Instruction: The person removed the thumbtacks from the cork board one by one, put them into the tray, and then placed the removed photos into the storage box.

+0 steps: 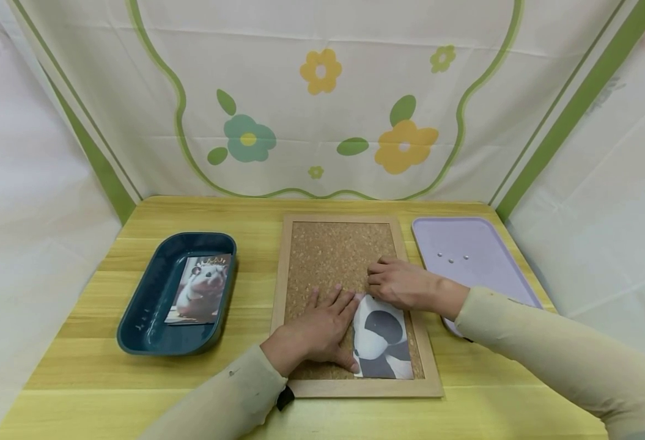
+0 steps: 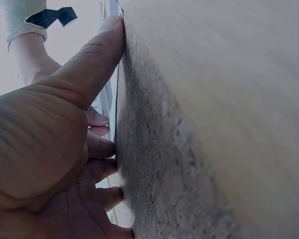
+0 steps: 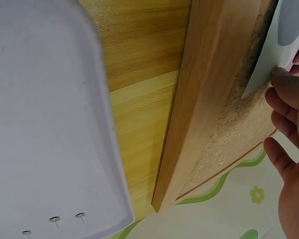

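A black-and-white photo print (image 1: 381, 342) lies on the lower right of a wood-framed cork board (image 1: 339, 250). My left hand (image 1: 319, 327) rests with fingers spread on the cork, its thumb pressing the print's lower left edge and its index finger near the upper left corner. At the print's top edge my right hand (image 1: 401, 284) pinches a thumbtack between thumb and finger; the fingertips mostly hide it. In the right wrist view, the print's top corner (image 3: 256, 82) stands off the cork, and the right hand's other fingers are loosely bent.
Left of the board stands a dark teal tray (image 1: 151, 263) holding a photo of a white hamster-like animal (image 1: 201, 290). A lilac tray (image 1: 465, 235) on the right bears three thumbtacks (image 1: 451, 261). Both trays and the board share a wooden table (image 1: 256, 379), with a flower-printed cloth (image 1: 300, 122) behind.
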Demonstrator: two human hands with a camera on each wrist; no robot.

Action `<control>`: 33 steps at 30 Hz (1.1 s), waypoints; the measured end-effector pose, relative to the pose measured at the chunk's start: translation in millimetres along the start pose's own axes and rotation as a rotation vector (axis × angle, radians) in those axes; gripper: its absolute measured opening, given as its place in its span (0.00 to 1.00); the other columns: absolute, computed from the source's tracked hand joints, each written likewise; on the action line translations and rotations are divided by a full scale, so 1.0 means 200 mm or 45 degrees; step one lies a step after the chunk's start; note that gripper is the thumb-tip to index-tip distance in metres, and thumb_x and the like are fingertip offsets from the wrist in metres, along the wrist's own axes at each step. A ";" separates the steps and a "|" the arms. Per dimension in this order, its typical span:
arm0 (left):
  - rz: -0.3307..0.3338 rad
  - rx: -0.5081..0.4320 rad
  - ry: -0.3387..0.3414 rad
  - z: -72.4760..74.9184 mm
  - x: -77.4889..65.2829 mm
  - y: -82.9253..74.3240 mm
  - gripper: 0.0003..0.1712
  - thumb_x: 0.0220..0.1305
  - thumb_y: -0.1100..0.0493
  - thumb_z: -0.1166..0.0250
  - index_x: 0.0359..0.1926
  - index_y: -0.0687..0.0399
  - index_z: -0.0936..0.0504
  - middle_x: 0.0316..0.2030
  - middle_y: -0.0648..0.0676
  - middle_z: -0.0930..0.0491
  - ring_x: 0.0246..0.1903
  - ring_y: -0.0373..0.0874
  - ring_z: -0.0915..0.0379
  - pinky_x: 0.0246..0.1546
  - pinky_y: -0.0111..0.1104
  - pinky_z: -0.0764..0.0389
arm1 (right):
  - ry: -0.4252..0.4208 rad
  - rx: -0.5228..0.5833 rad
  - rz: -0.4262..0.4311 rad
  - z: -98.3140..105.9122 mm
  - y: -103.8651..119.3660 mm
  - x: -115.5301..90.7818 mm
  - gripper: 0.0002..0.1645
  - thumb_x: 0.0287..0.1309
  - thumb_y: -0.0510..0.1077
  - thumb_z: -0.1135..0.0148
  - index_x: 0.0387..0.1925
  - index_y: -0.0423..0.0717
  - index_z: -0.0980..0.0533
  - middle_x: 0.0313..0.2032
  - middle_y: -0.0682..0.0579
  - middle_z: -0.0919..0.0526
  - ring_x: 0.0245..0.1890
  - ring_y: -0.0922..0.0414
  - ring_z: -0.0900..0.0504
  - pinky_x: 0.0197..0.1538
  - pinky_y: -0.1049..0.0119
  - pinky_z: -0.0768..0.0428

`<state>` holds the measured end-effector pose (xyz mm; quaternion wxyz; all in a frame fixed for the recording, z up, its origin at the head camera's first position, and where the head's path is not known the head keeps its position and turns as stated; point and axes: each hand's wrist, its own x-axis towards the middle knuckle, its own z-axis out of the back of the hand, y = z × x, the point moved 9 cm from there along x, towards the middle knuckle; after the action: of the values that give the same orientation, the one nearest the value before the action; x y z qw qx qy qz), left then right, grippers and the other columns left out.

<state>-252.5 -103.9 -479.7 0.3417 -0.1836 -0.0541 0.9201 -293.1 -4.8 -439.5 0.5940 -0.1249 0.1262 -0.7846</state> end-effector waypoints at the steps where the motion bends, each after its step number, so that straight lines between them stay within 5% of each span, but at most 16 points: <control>1: 0.000 0.000 -0.001 0.00 0.00 0.00 0.77 0.50 0.17 0.31 0.86 0.50 0.56 0.86 0.53 0.57 0.85 0.55 0.66 0.81 0.62 0.55 | 0.002 0.004 -0.004 0.00 0.00 0.00 0.05 0.69 0.45 0.35 0.37 0.50 0.15 0.36 0.57 0.15 0.38 0.57 0.24 0.45 0.60 0.22; 11: -0.001 0.007 -0.002 0.01 0.00 -0.01 0.77 0.50 0.18 0.30 0.86 0.50 0.55 0.86 0.53 0.56 0.85 0.56 0.65 0.81 0.62 0.54 | 0.037 0.009 -0.024 -0.01 -0.01 0.00 0.10 0.62 0.50 0.29 0.33 0.50 0.21 0.36 0.56 0.16 0.39 0.55 0.24 0.47 0.57 0.22; 33: 0.011 -0.011 0.019 0.00 0.00 0.00 0.77 0.50 0.17 0.31 0.87 0.49 0.57 0.86 0.53 0.57 0.85 0.55 0.66 0.81 0.61 0.57 | -0.015 -0.026 0.005 -0.03 0.01 -0.02 0.07 0.68 0.47 0.35 0.35 0.50 0.22 0.38 0.55 0.16 0.43 0.54 0.22 0.56 0.54 0.20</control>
<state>-251.9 -103.7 -479.1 0.3375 -0.1921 -0.0546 0.9199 -293.1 -1.8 -445.5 0.5950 -0.1352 0.1308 -0.7814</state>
